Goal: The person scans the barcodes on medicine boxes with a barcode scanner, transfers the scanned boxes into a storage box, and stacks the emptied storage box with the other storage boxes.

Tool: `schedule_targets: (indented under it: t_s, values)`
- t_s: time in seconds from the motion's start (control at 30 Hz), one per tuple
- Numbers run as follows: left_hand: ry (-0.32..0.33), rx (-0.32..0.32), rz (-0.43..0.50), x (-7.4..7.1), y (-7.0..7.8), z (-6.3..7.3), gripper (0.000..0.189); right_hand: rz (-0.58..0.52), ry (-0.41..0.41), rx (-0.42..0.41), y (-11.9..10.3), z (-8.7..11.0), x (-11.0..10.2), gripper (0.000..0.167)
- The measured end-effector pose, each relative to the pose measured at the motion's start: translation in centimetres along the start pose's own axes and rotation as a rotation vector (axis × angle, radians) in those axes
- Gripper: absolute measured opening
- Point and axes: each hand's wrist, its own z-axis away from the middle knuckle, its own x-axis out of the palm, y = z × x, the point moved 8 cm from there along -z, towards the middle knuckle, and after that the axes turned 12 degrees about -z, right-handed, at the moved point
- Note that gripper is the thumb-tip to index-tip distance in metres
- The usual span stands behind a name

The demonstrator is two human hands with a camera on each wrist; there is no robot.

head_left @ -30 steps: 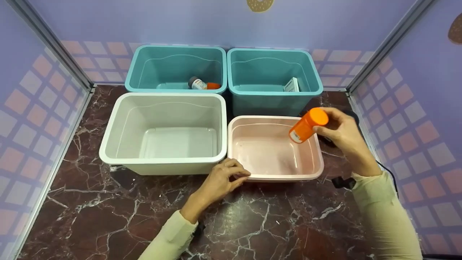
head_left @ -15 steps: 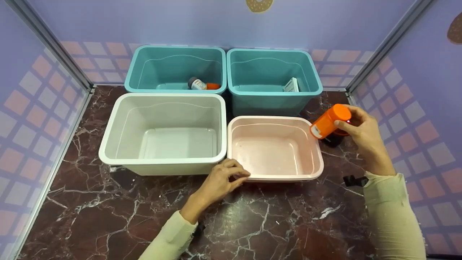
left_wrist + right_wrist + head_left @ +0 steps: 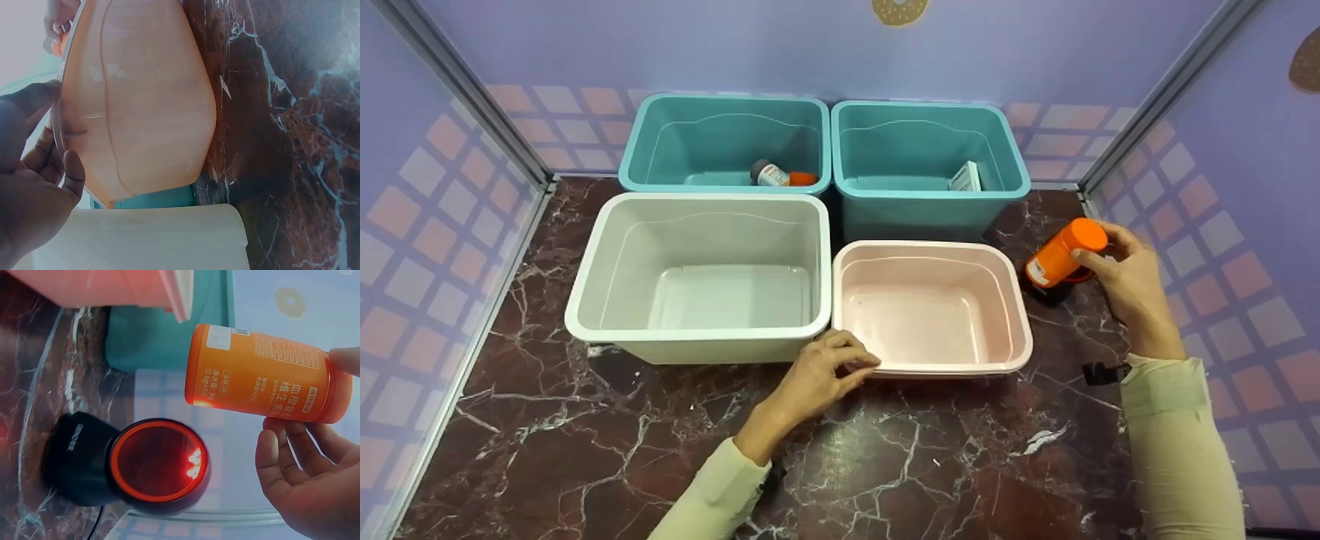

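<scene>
In the head view my right hand holds an orange supplement bottle, tilted with its cap up, to the right of the pink tub. The right wrist view shows the bottle between thumb and fingers, its printed label and a small white barcode sticker facing the camera. Near the bottle's base stands a black desktop barcode scanner with an orange ring and red lights glowing in its window. My left hand pinches the pink tub's near left rim, thumb outside it in the left wrist view.
A larger whitish tub stands left of the pink one. Behind are two teal bins: the left one holds a dark-capped bottle and an orange item, the right one a white box. Purple walls enclose the marble-patterned table.
My right hand has carried the orange bottle rightward from above the pink tub to over the scanner, moving only slightly in the last half second. The left hand has stayed put.
</scene>
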Motion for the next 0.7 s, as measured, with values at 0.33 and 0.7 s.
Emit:
schedule_targets:
  t_s: [0.33,0.7]
  values:
    - [-0.004,-0.010,0.013,0.0,-0.1,0.0,0.013,0.047,0.017,0.043,2.0,-0.7,-0.9,0.047]
    - [0.008,-0.001,0.011,0.0,-0.1,0.0,0.012,0.091,0.027,0.075,3.5,-0.5,-1.4,0.050]
